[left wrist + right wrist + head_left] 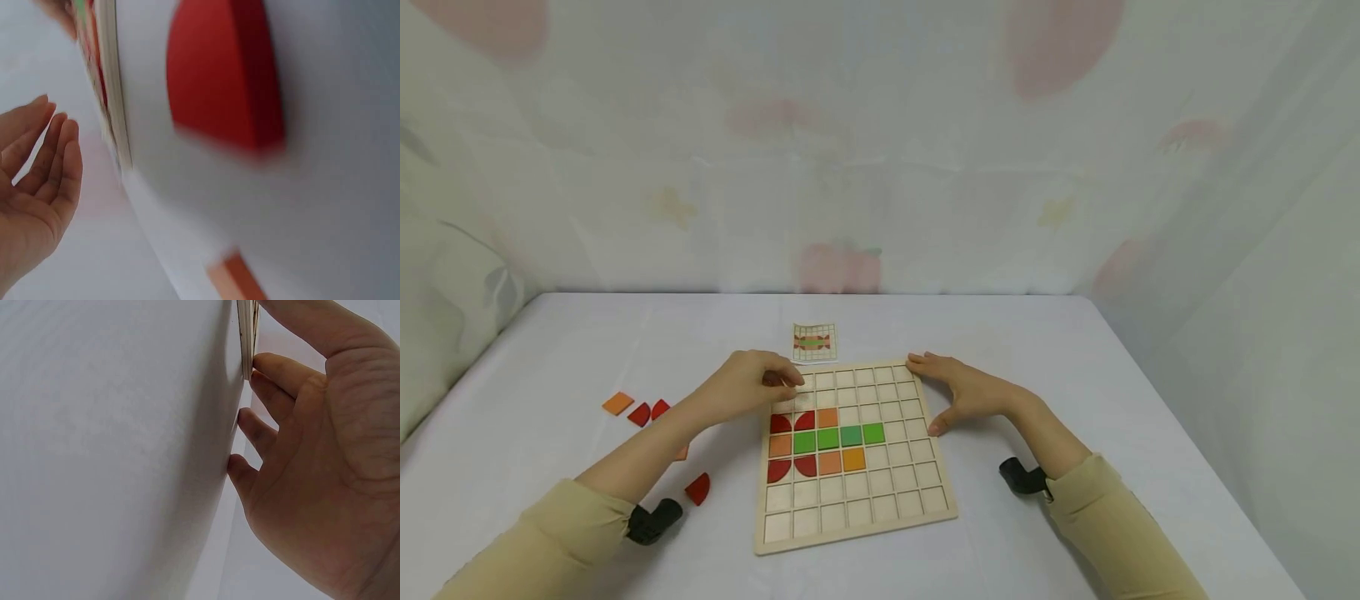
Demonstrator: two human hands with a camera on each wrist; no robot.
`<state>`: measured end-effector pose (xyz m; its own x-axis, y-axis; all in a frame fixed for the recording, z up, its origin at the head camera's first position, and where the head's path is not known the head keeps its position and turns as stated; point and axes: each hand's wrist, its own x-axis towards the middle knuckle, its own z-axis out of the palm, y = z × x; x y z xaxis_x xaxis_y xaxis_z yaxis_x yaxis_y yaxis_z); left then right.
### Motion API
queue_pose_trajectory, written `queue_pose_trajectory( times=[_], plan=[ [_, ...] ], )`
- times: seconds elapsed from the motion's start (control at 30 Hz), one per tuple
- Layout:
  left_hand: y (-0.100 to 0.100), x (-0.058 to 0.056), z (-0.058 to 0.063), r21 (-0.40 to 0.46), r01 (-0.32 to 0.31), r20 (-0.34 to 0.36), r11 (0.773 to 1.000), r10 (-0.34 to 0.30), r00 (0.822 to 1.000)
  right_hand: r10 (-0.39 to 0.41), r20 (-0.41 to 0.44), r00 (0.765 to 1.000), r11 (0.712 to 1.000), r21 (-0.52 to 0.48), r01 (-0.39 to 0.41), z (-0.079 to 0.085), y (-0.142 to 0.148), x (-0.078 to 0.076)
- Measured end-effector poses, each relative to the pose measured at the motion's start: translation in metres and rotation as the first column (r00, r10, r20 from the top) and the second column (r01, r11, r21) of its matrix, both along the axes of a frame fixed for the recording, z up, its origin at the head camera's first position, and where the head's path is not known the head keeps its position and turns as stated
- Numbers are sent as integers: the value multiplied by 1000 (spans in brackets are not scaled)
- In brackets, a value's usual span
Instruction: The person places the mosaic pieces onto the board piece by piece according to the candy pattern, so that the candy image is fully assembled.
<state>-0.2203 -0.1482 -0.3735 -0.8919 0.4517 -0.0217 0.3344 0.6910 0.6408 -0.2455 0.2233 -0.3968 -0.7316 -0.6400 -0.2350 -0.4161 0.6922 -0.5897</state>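
A pale wooden grid board (857,533) lies on the white table. Red quarter-round tiles (805,421), green square tiles (827,438) and orange square tiles (830,462) sit in its left and middle cells. Over the board's upper left corner is my left hand (751,383), its fingers loosely bent. The left wrist view shows a gap between thumb and fingers of this hand (40,181), with nothing in it. My right hand (966,390) touches the board's right side, fingertips at the upper corner and thumb lower along the edge. Its fingers (284,374) are spread and relaxed.
Behind the board lies a small pattern card (814,342). Loose on the left are an orange square (618,403), red quarter-rounds (697,488) and another orange tile (681,453) partly behind my left forearm. A patterned curtain (880,167) hangs beyond the table.
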Motion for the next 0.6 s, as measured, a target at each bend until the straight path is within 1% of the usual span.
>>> queue_pose_trajectory(
  times=[0.07,0.2,0.27,0.33,0.4,0.47,0.6],
  plan=[
    [-13,-1,4,-8,-9,-4,1000,9,1000,-2,2,1000,1000,1,2,1,0,0],
    [-44,-3,10,-31,-50,-21,998,50,999,-2,0,1000,1000,2,2,0,0,0],
    [-60,-3,13,-50,-70,-10,996,69,998,0,-3,1000,1000,4,0,0,0,0],
    [-77,-2,16,-72,-90,24,993,92,995,2,-7,1000,1000,7,-2,0,0,0],
    [-94,-2,16,-93,-97,56,991,102,993,4,-10,1000,1000,10,-4,0,0,0],
    [-112,-3,16,-121,-105,96,987,117,988,5,-10,1000,1000,8,-4,0,0,0],
    [-145,-4,13,-147,-104,172,984,129,977,2,-8,1000,1000,7,-2,0,0,0]
  ],
)
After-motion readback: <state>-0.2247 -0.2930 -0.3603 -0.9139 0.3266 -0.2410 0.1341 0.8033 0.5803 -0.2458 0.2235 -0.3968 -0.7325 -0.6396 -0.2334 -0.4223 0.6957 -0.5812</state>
